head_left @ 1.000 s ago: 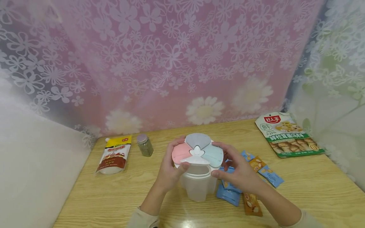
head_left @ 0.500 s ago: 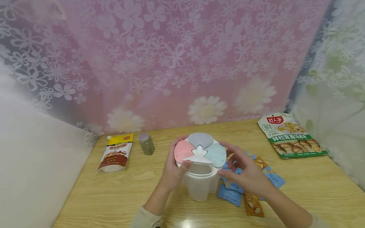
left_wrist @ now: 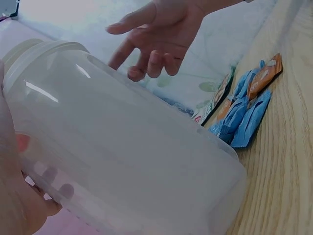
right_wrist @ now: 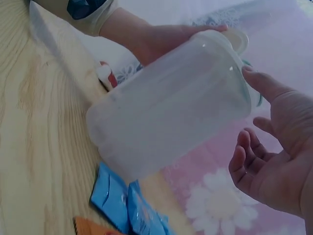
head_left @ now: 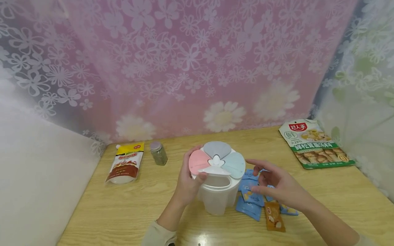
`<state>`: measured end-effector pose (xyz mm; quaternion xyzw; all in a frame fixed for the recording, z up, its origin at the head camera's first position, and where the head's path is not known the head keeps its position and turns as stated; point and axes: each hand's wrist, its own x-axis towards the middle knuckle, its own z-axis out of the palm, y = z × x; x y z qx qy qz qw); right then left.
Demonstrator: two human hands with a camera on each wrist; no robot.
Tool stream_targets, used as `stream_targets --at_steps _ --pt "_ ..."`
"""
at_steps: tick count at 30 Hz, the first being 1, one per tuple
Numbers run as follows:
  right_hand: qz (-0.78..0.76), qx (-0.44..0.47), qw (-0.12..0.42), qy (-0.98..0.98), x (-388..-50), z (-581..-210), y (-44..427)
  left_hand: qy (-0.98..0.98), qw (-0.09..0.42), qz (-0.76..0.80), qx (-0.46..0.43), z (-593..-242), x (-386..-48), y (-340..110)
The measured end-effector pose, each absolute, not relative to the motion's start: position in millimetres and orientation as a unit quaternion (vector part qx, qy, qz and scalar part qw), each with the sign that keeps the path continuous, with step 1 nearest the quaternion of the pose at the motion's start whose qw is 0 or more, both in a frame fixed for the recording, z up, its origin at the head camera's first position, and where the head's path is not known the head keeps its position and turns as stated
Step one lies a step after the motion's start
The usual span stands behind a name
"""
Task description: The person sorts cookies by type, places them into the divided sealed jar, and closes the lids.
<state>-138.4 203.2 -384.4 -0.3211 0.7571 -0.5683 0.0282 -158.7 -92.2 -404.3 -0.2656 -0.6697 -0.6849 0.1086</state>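
Note:
A translucent storage canister stands on the table in the head view. Its lid carries petal-shaped flaps in pink, grey and pale blue; a white flap is tipped up above an oval opening. My left hand grips the canister's top from the left, thumb beside the raised flap. My right hand is just right of the lid, fingers loosely bent and holding nothing. Beneath it lie several blue snack sachets and a brown sachet.
A spouted bag with a yellow top and a small jar of greenish seasoning are at the back left of the wooden table. At the back right lies a green and white mushroom soup packet. A floral curtain hangs behind.
My right hand has drawn away to the right from the lid's edge, uncovering more sachets. My left hand keeps its hold on the canister, and the white flap stays raised.

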Motion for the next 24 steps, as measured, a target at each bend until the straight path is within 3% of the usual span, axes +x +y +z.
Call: stream_targets --at_steps 17,24 --pt "-0.539 -0.324 0.070 0.775 -138 -419 236 -0.677 0.092 -0.687 -0.248 -395 -154 -91" --pt "-0.536 -0.333 0.086 0.771 -139 -431 241 -0.661 0.049 -0.712 -0.232 -393 -153 -92"
